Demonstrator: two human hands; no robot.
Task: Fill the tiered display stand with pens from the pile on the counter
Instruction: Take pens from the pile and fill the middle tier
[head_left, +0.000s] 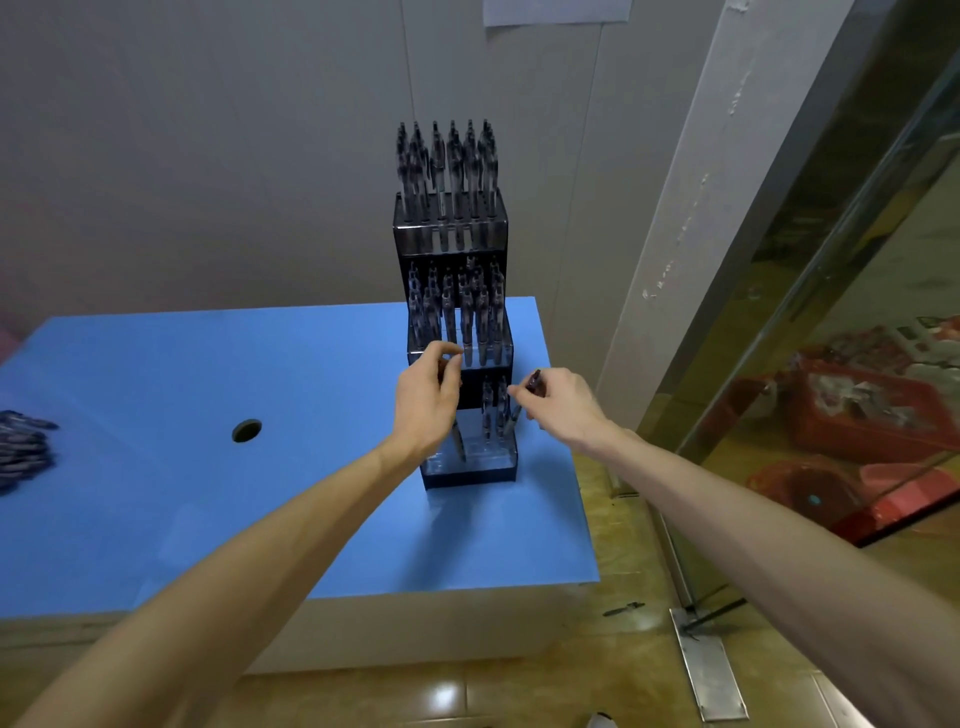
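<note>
A dark three-tier display stand (470, 475) stands at the right end of the blue counter (208, 519). Its top and middle tiers hold several upright pens; the bottom tier holds a few pens (493, 410) on its right side. My left hand (428, 400) is at the bottom tier's left side, fingers curled round a pen (459, 441) whose tip points down into the tier. My right hand (558, 402) is beside the bottom tier on the right and pinches another dark pen (535, 383). The pen pile (23, 449) lies at the counter's far left edge.
A round hole (247, 430) is cut in the countertop left of the stand. A grey wall stands behind. A glass partition (831, 312) and red boxes (862, 410) are at the right. One pen (623, 609) lies on the tiled floor.
</note>
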